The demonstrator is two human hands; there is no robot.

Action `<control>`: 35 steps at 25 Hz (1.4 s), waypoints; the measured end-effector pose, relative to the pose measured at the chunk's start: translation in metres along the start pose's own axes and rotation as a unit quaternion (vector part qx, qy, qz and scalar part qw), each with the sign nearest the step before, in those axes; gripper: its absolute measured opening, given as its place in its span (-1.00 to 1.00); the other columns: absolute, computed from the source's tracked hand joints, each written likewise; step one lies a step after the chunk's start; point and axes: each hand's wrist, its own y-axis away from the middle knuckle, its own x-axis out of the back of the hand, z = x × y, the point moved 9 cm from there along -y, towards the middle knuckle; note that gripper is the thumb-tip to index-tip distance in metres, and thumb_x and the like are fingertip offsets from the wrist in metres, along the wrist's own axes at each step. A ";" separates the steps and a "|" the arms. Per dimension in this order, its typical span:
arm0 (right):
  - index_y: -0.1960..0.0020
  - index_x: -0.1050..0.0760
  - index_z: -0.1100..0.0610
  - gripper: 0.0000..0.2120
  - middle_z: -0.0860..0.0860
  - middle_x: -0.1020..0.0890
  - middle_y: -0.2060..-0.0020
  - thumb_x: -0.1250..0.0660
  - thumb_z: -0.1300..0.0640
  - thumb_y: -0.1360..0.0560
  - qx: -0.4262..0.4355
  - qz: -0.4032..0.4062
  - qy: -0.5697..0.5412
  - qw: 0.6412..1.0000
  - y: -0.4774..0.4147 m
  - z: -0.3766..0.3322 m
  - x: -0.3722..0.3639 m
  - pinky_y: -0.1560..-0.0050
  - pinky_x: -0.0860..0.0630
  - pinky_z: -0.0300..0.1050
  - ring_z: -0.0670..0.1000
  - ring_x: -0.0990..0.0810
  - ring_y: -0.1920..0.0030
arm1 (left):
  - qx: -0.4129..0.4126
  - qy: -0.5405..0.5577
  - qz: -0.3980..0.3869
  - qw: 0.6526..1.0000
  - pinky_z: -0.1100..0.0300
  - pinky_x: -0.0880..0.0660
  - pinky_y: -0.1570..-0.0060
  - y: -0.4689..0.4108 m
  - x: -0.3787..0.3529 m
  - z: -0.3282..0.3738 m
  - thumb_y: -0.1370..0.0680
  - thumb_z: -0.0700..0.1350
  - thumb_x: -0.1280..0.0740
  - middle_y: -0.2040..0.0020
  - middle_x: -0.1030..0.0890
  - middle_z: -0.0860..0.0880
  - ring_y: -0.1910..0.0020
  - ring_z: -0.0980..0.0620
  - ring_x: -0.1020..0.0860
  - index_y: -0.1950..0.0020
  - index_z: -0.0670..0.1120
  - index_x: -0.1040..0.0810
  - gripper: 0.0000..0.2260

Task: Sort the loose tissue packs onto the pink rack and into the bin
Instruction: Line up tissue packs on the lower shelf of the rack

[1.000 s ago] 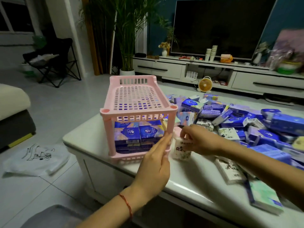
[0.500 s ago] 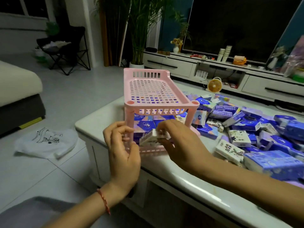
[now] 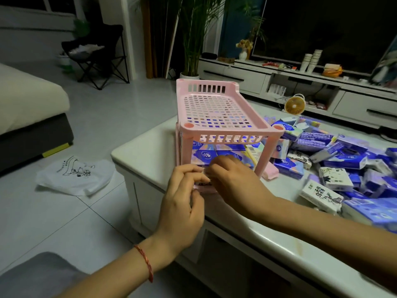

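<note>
- Many loose packs are blue with a round white mark, and the words on them are too small to read.
- One white pack near the front of the heap has big black signs on it. I cannot read them.
- The rack is pink and has two shelves full of little holes.
- Its low shelf holds stacked packs, mostly blue, and some of them show through the holes of the top shelf.
- The rack stands near the left corner of the bench, close to the front edge.
- A small pack sits at the front of the low shelf, mostly hidden between both hands.
- The right hand curls its fingers round this pack.
- The left hand has bent fingers at the pack's end. I cannot tell if they grip it.
- The heap of loose packs lies right of the rack and comes up to its leg.
- A strip of white bench top shows left of the rack and along the front edge.
- A white bag with a black drawing lies on the floor, left of the bench.
</note>
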 end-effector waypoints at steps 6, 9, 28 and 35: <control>-0.21 -0.44 0.11 -0.70 0.00 -0.49 -0.07 -0.33 0.22 -0.48 -0.019 -0.092 -0.105 0.990 0.027 0.018 0.018 0.00 -0.40 -0.32 -0.08 -0.43 0.00 | -0.072 0.017 -0.035 0.997 0.47 -0.39 -0.16 -0.002 -0.033 0.029 -0.48 -0.22 -0.15 -0.13 -0.39 0.02 -0.20 0.18 -0.37 -0.04 -0.03 -0.41 -0.82; -0.20 -0.43 0.09 -0.76 -0.06 -0.52 -0.02 -0.27 0.17 -0.53 -0.149 -0.212 -0.080 0.962 0.068 0.080 0.028 0.13 -0.38 -0.34 -0.13 -0.43 0.10 | -0.086 0.027 -0.037 0.995 0.43 -0.40 -0.15 -0.006 -0.053 0.041 -0.45 -0.24 -0.14 -0.11 -0.40 0.01 -0.15 0.17 -0.40 -0.02 -0.05 -0.41 -0.81; -0.21 -0.37 -0.06 -0.54 -0.16 -0.51 -0.02 -0.46 0.06 -0.37 -0.170 -0.102 -0.236 0.951 0.066 0.068 0.055 0.02 -0.52 -0.21 -0.14 -0.52 0.04 | -0.106 -0.204 -0.003 0.973 0.12 -0.32 -0.13 -0.006 -0.058 0.039 -0.40 -0.16 -0.15 -0.08 -0.53 -0.13 -0.11 -0.04 -0.40 -0.06 -0.08 -0.41 -0.75; -0.02 -0.34 0.03 -0.68 -0.06 -0.46 0.05 -0.39 -0.06 -0.42 -0.077 0.073 -0.103 0.989 0.049 0.037 0.046 0.35 -0.27 -0.45 -0.23 -0.32 0.30 | -0.153 -0.375 -0.045 0.913 0.03 -0.49 -0.08 0.003 -0.036 0.010 -0.40 -0.12 -0.11 -0.07 -0.60 -0.20 -0.12 -0.07 -0.39 -0.19 -0.17 -0.36 -0.63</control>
